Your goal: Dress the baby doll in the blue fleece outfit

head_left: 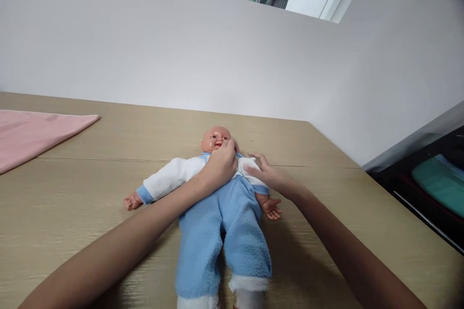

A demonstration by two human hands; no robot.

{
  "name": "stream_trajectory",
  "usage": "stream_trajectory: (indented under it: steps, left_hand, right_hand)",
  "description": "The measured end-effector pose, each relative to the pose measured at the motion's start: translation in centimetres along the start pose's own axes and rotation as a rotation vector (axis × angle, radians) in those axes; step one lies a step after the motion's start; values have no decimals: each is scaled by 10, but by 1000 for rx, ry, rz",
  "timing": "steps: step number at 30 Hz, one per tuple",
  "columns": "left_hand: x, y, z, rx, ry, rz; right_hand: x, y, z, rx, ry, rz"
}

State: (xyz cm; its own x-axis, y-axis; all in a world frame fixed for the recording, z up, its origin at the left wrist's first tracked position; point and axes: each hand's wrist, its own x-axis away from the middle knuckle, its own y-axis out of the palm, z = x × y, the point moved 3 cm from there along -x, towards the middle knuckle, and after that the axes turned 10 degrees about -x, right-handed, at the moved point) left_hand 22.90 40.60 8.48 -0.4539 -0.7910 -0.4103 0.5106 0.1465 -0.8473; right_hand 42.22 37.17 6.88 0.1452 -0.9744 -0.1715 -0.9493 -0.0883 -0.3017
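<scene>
A bald baby doll [226,212] lies on its back on the wooden table, its head towards the wall. It wears a fluffy white top with blue cuffs and blue trousers with white hems. Across its chest reaches my left hand [224,158], fingers curled together at the neck and collar beside the doll's chin. What exactly the fingertips pinch is hidden behind the hand. My right hand [264,170], slightly blurred, is at the doll's sleeve on the right, thumb and fingers apart. Both of the doll's arms are spread outwards.
A pink cloth [39,135] lies flat at the left of the wooden table [90,188]. Behind the table stands a white wall [174,53]. Beyond the right edge, lower down, a dark frame holds a green item [440,184].
</scene>
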Motion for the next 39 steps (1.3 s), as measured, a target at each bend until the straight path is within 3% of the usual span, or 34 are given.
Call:
stream_trajectory:
  steps: [2, 4, 6, 8, 12, 18, 25, 32, 39]
  left_hand:
    - [1, 0, 0, -30, -10, -6]
    - [2, -1, 0, -55, -12, -13]
    - [2, -1, 0, -71, -1, -22]
    - [2, 0, 0, -79, 11, -30]
    - [2, -1, 0, -73, 20, -37]
    - [5, -2, 2, -45, 36, -47]
    - [10, -4, 4, -43, 31, -50]
    - [14, -16, 19, -480, 163, 49]
    - [14, -32, 13, -300, 184, 99]
  right_hand:
    - [21, -13, -11, 169, 29, -146]
    - [35, -29, -25, 473, -32, -254]
    - [40, -41, -34, 682, -66, -309]
    - [38, -48, -36, 745, -77, -330]
    - [37, -49, -29, 718, -129, -290]
    - [56, -53, -5, 636, -115, -252]
    - [69, -62, 21, 511, -132, -82]
    - [67, -58, 39, 555, -251, -21]
    - [72, -52, 41, 594, -353, -27]
